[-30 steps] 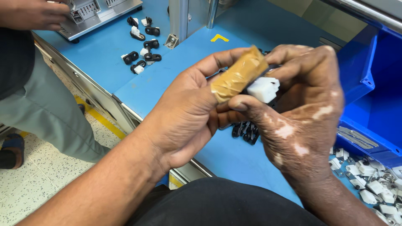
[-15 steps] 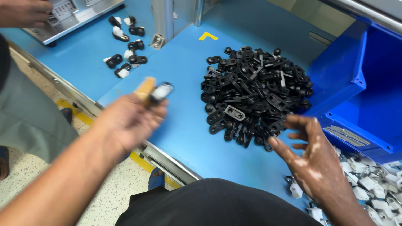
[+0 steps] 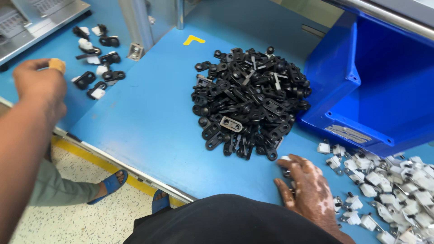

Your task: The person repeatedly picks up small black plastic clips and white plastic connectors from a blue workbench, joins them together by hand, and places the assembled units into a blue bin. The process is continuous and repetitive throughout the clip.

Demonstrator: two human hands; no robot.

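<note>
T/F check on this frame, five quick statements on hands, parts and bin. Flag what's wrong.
1. The left hand is out over the small group of black-and-white pieces at the far left of the table. True.
2. The right hand rests inside the blue bin. False: it lies on the blue table, near the edge, between the two piles.
3. The heap of black parts sits left of the bin. True.
4. The white parts are stacked on top of the black heap. False: they lie spread on the table to the right, in front of the bin.
5. The left hand has a tan wrap on a fingertip. True.
</note>
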